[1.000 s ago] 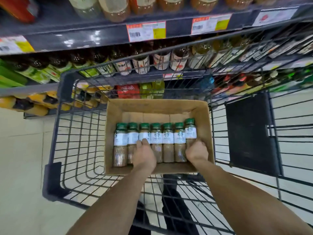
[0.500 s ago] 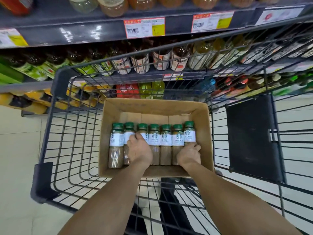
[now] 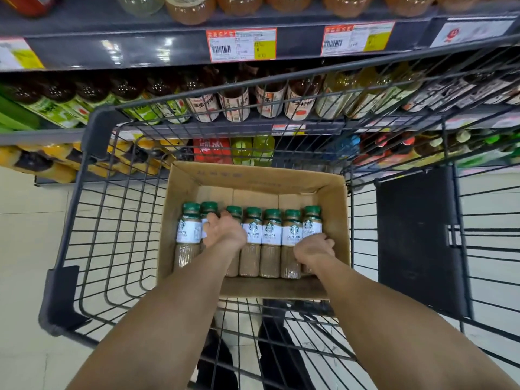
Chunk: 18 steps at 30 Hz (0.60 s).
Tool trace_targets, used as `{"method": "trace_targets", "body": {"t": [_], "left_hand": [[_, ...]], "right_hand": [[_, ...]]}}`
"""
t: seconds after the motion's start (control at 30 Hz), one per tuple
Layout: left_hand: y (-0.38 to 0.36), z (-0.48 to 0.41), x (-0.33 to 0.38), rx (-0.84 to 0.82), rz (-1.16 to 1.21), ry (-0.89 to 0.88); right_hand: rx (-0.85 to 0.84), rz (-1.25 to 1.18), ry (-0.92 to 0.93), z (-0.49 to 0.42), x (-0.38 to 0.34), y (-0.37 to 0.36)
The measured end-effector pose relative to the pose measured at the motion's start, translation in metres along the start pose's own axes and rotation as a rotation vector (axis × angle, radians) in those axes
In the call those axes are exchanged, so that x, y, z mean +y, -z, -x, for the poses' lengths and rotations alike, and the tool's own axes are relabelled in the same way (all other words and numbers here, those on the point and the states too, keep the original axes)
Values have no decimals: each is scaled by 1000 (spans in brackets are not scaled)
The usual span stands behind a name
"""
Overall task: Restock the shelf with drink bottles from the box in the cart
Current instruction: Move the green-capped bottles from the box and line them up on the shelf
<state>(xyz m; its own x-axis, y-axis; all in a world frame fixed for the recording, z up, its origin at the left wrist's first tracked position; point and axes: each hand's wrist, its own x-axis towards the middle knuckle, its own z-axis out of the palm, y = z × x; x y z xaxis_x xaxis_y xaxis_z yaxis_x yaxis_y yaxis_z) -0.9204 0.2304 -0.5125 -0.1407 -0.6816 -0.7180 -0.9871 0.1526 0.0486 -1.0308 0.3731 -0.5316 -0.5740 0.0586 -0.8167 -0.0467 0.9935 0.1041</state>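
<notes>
Grey supermarket shelving [image 3: 157,49], black wire cart [image 3: 97,130] before it, open brown cardboard box [image 3: 334,220] inside, seven green-capped latte bottles [image 3: 270,235] in a row (labels up), left hand [image 3: 225,235] curled round one, right hand [image 3: 315,246] gripping the rightmost.

**Price tags above, pale tiles below**

Two orange-and-yellow price tags [image 3: 241,45] [image 3: 358,38] hang side by side at the top, with a white tag [image 3: 475,32] further right. Pale floor tiles [image 3: 25,263] spread below. Dark trouser legs [image 3: 281,358] stand on them.
</notes>
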Motion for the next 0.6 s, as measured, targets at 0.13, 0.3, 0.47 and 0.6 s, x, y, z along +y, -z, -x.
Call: {"method": "trace_targets", "body": {"t": [0.13, 0.3, 0.47, 0.6], "left_hand": [[3, -4, 8, 67, 1, 14], [4, -5, 14, 84, 15, 42], [9, -10, 11, -2, 64, 49], [10, -12, 2, -28, 193, 7]], "right_hand": [[107, 242, 189, -1, 4, 23], [253, 189, 277, -11, -4, 40], [175, -215, 124, -35, -27, 48], [189, -327, 122, -51, -32, 46]]}}
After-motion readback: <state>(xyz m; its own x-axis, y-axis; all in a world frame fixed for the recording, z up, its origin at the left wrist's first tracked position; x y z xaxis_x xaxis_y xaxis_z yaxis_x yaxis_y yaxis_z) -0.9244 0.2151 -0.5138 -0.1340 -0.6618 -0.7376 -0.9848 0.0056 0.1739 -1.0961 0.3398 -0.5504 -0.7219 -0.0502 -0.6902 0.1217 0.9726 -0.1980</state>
